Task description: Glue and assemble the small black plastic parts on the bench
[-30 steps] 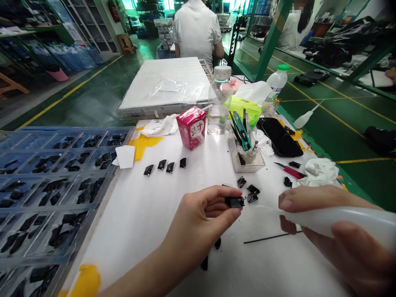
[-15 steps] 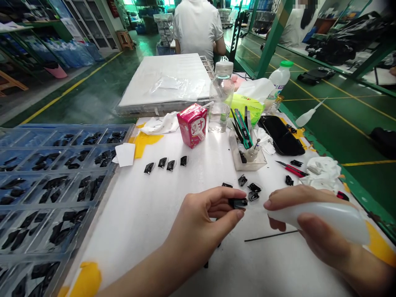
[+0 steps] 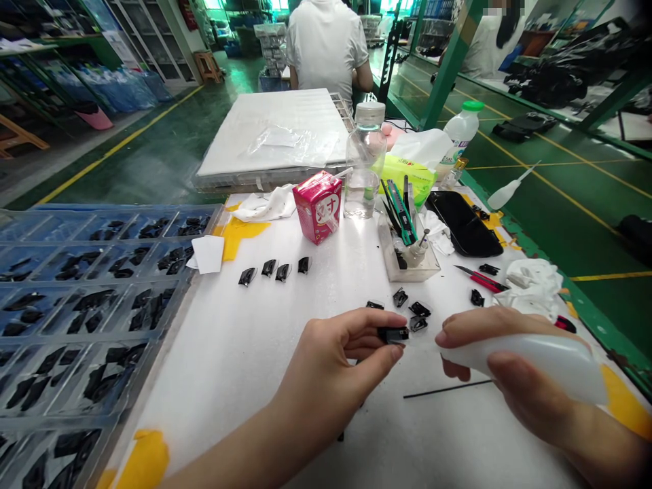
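Observation:
Between the thumb and fingers of my left hand (image 3: 346,360) is a small black plastic part (image 3: 393,334), held above the white table. My right hand (image 3: 519,360) is wrapped round a translucent white squeeze bottle (image 3: 553,356) lying sideways in the grip, its front end pointing left toward the black part. The bottle's tip is too faint to make out. Just beyond my left hand several similar black parts (image 3: 419,310) lie loose on the table. Farther left, a short row of black parts with clear film (image 3: 283,272) rests apart from both hands.
Blue divided trays (image 3: 168,288) of black pieces flank the left side. Behind my hands stand a red drink carton (image 3: 318,207), a water bottle (image 3: 363,163) and a clear tool box (image 3: 412,268). A red craft knife (image 3: 481,278), phone (image 3: 464,221) and crumpled tissue (image 3: 532,285) lie right.
Almost nothing differs. The whole view has shifted very slightly; both hands keep the same grips on the black part and the squeeze bottle.

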Demonstrator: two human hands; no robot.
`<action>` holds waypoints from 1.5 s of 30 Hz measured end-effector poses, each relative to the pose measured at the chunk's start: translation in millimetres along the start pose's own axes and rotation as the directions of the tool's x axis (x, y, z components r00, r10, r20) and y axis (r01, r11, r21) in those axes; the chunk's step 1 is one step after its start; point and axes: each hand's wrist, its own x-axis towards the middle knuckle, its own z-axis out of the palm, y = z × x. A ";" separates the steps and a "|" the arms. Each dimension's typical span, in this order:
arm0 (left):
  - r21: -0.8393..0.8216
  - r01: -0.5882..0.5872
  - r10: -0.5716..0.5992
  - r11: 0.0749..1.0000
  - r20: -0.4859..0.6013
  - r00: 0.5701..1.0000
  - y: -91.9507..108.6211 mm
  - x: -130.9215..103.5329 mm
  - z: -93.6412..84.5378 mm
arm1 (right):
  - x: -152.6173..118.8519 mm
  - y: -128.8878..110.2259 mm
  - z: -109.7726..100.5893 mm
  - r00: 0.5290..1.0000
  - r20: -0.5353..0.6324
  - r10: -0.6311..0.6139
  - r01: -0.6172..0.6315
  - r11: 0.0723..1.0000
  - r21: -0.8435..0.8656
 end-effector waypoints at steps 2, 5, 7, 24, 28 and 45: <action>-0.004 -0.001 0.001 1.000 -0.001 1.000 0.1 0.2 0.1 | -0.7 0.7 0.2 1.000 -0.003 0.002 -0.002 1.000 0.017; -0.011 -0.004 0.004 1.000 0.002 1.000 -0.8 0.5 -0.1 | 0.9 -0.5 0.6 1.000 -0.007 -0.014 0.014 1.000 0.011; -0.011 -0.006 0.006 1.000 0.005 1.000 -1.5 0.7 -0.2 | 2.4 -1.8 0.6 1.000 -0.010 -0.024 0.024 1.000 -0.008; -0.018 0.016 -0.016 1.000 0.015 1.000 -1.7 -1.1 0.3 | 6.3 -5.8 1.4 0.999 -0.029 -0.037 0.036 0.999 -0.028; -0.021 0.027 -0.027 0.999 0.009 1.000 -1.3 -0.8 0.5 | 5.1 -4.6 2.0 0.999 -0.033 -0.026 0.026 0.999 -0.021; -0.057 0.040 -0.039 0.998 0.011 0.999 -0.1 -0.9 1.2 | -0.2 -1.7 0.3 0.996 -0.087 -0.005 0.015 0.994 0.107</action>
